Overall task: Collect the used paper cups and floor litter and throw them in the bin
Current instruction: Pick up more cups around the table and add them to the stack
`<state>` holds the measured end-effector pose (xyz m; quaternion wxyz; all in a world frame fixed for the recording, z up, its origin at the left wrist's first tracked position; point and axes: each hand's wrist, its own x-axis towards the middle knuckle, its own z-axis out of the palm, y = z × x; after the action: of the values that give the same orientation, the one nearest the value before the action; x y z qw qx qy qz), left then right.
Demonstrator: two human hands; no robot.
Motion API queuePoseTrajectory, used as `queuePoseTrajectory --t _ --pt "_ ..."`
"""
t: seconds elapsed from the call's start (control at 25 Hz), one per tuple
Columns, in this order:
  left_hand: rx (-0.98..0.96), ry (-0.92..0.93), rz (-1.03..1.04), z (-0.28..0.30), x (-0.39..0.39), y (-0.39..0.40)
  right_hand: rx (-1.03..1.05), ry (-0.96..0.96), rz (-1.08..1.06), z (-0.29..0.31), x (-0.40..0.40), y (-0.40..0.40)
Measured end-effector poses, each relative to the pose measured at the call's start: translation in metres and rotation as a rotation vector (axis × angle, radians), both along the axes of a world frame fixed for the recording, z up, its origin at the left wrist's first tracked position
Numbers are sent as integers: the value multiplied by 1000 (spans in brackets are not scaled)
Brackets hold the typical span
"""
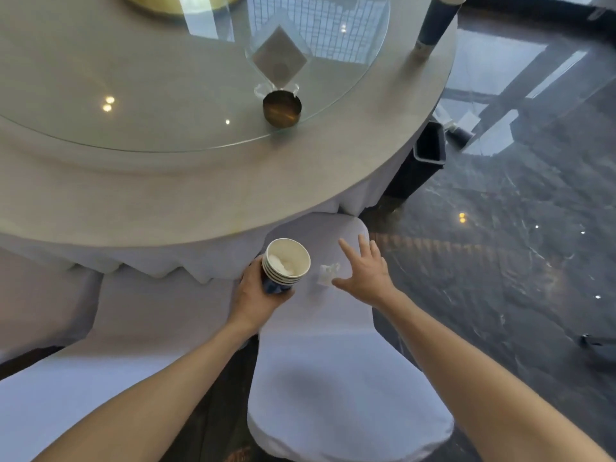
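My left hand (258,296) grips a stack of several nested paper cups (286,263), blue outside and white inside, with crumpled white tissue in the top cup. A small crumpled white scrap of paper (328,273) lies on the seat of a white-covered chair (333,378). My right hand (365,271) hovers just right of the scrap with fingers spread and nothing in it. A dark bin (423,158) stands on the floor beside the table, at the right.
The round table (206,201) with a white skirt carries a glass turntable (133,95), a brass ashtray (282,109) and a clear sign holder (279,56). Another white-covered chair (83,378) is at the left. Glossy dark marble floor (500,261) spreads to the right.
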<state>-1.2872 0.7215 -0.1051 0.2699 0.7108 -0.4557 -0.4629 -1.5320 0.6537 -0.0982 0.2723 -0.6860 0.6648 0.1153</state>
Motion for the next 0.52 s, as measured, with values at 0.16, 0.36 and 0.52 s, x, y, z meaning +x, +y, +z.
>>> queuePoseTrajectory --t 0.16,0.36,0.52 --pt "89 84 -10 -44 -6 -9 59 47 89 -71 -5 -29" --pt "100 15 -37 -111 -12 -24 105 26 130 -183 -6 -57" --pt "105 -17 -36 -165 -13 -37 125 39 170 -255 2 -60"
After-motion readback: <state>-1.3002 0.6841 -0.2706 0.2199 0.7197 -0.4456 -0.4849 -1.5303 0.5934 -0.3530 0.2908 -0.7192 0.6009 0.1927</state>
